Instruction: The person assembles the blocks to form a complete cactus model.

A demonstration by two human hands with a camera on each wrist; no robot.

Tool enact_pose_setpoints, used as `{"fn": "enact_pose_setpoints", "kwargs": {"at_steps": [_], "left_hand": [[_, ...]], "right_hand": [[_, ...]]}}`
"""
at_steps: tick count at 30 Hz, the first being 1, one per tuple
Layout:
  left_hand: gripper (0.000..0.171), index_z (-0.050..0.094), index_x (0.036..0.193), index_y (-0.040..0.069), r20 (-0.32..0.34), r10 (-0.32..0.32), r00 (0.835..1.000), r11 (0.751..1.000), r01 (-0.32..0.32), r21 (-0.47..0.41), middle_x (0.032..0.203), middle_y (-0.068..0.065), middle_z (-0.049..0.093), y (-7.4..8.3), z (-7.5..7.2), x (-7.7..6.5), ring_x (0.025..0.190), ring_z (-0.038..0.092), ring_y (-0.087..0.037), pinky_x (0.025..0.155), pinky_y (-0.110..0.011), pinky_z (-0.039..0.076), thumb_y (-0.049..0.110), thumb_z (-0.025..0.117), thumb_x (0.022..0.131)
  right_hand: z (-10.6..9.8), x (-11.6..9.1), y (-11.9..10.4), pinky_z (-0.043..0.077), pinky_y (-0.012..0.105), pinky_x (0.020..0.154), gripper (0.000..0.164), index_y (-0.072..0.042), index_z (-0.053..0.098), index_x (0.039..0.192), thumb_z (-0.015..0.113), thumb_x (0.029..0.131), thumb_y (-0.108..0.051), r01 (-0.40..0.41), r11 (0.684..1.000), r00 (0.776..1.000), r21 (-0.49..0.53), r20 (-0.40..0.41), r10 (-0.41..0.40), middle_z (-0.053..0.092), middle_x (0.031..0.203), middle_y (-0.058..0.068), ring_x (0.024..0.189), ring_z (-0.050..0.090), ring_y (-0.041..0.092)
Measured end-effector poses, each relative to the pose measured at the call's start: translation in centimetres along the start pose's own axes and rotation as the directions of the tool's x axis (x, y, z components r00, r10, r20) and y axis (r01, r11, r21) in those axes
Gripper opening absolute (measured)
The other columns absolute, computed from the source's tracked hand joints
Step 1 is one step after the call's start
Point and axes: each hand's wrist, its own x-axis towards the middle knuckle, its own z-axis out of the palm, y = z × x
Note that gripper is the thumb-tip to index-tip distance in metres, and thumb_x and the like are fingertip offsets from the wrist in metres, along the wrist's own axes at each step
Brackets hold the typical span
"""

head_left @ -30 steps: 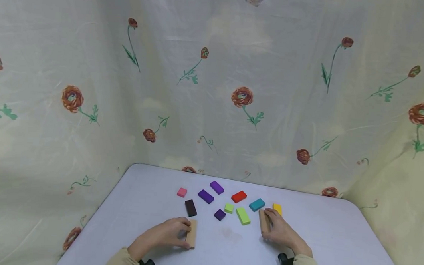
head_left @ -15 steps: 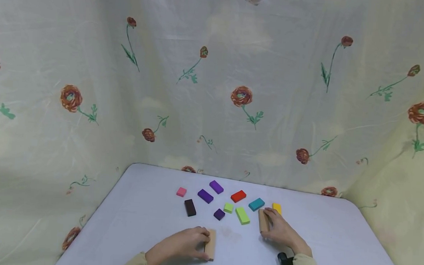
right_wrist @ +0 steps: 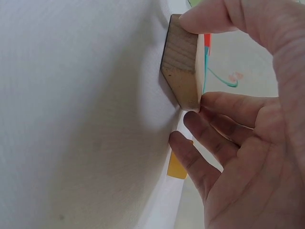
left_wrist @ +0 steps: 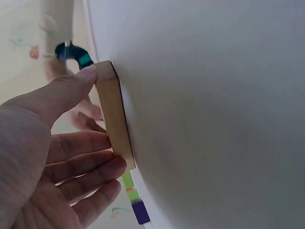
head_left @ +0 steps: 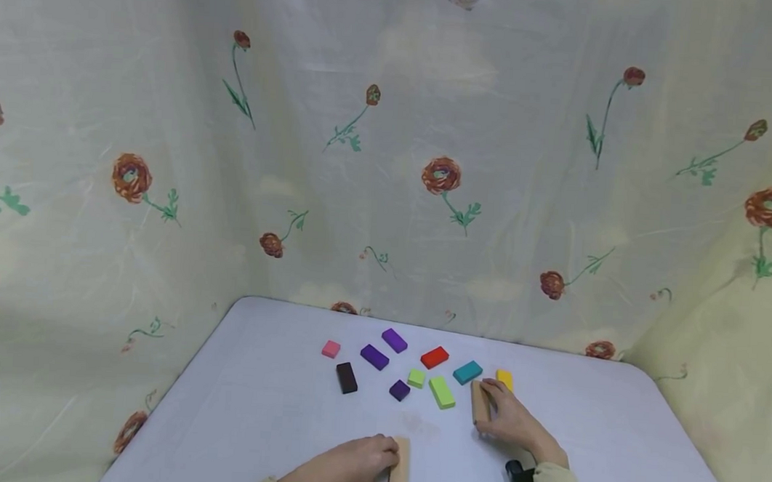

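Observation:
At the table's near middle, my left hand (head_left: 348, 468) pinches a plain wooden block (head_left: 400, 469) between thumb and fingers. The left wrist view shows that wooden block (left_wrist: 114, 114) held along its length, close to the white surface. Further right, my right hand (head_left: 514, 422) grips a second wooden block (head_left: 479, 402) by its two ends. Up close, this block (right_wrist: 183, 62) shows a grained face and a slanted end, with the thumb on one end and the fingertips at the other. The yellow block (head_left: 505, 379) lies just beyond my right fingers, partly hidden.
Beyond the hands, several coloured blocks lie scattered: teal (head_left: 467, 372), lime green (head_left: 442, 392), red (head_left: 435, 357), dark purple (head_left: 400, 390), purple (head_left: 375, 357), black (head_left: 347, 377) and pink (head_left: 331, 349). A flowered curtain (head_left: 388, 197) borders the white table (head_left: 274, 381) behind and at the sides.
My left hand has moved right and nearer the table's front edge, carrying its wooden block along. The right hand and its block have stayed in place, as have the coloured blocks.

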Motion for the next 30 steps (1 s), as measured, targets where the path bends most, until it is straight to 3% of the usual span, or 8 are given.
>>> {"fn": "enact_pose_setpoints", "kwargs": {"at_steps": [2, 9, 16, 24, 30], "left_hand": [[0.052, 0.063, 0.125, 0.021, -0.004, 0.011, 1.0, 1.0, -0.011, -0.013, 0.116, 0.008, 0.064, 0.3, 0.2, -0.1, 0.095, 0.056, 0.001, 0.088, -0.02, 0.052, 0.055, 0.063, 0.085], [0.056, 0.062, 0.126, 0.018, -0.002, 0.187, 0.982, 0.978, -0.186, 0.093, 0.117, 0.009, 0.063, 0.6, 0.5, -0.1, 0.098, 0.056, 0.003, 0.086, -0.012, 0.049, 0.05, 0.069, 0.082], [0.052, 0.062, 0.127, 0.018, 0.029, 0.274, 0.961, 0.948, -0.275, 0.161, 0.121, 0.008, 0.061, 0.4, 1.7, 0.4, 0.103, 0.056, 0.003, 0.087, -0.012, 0.049, 0.045, 0.071, 0.083], [0.045, 0.066, 0.121, 0.015, 0.009, 0.321, 0.947, 0.922, -0.315, 0.223, 0.113, 0.008, 0.063, 1.4, 0.9, -0.3, 0.096, 0.055, 0.005, 0.084, -0.007, 0.046, 0.041, 0.071, 0.084], [0.047, 0.065, 0.122, 0.014, 0.007, 0.318, 0.948, 0.927, -0.312, 0.208, 0.113, 0.008, 0.063, 1.6, 0.7, -0.6, 0.097, 0.055, 0.004, 0.085, -0.006, 0.044, 0.041, 0.071, 0.084]], "right_hand": [[0.2, 0.1, 0.1, 0.035, 0.058, 0.108, 0.089, 0.003, 0.038, 0.144, 0.081, 0.071, -0.026, -0.012, 1.0, 1.0, 0.007, 0.002, 0.012, 0.034, 0.15, 0.022, 0.134, 0.039, 0.041], [0.1, 0.1, 0.0, 0.033, 0.058, 0.109, 0.09, 0.002, 0.037, 0.145, 0.08, 0.072, -0.028, -0.017, 1.0, 1.0, 0.007, 0.012, 0.017, 0.032, 0.152, 0.022, 0.136, 0.037, 0.041], [0.0, -0.1, 0.0, 0.033, 0.058, 0.109, 0.091, 0.002, 0.034, 0.146, 0.081, 0.072, -0.026, -0.011, 1.0, 1.0, 0.003, 0.012, 0.011, 0.031, 0.152, 0.024, 0.136, 0.036, 0.042], [0.1, -0.2, 0.1, 0.03, 0.059, 0.11, 0.093, 0.002, 0.03, 0.148, 0.08, 0.073, -0.025, -0.024, 1.0, 1.0, 0.005, 0.02, 0.024, 0.029, 0.153, 0.025, 0.137, 0.033, 0.043], [0.1, -0.1, 0.2, 0.029, 0.059, 0.111, 0.093, 0.003, 0.029, 0.148, 0.079, 0.073, -0.024, -0.02, 1.0, 0.999, 0.01, 0.026, 0.02, 0.03, 0.152, 0.026, 0.137, 0.034, 0.042]]}}
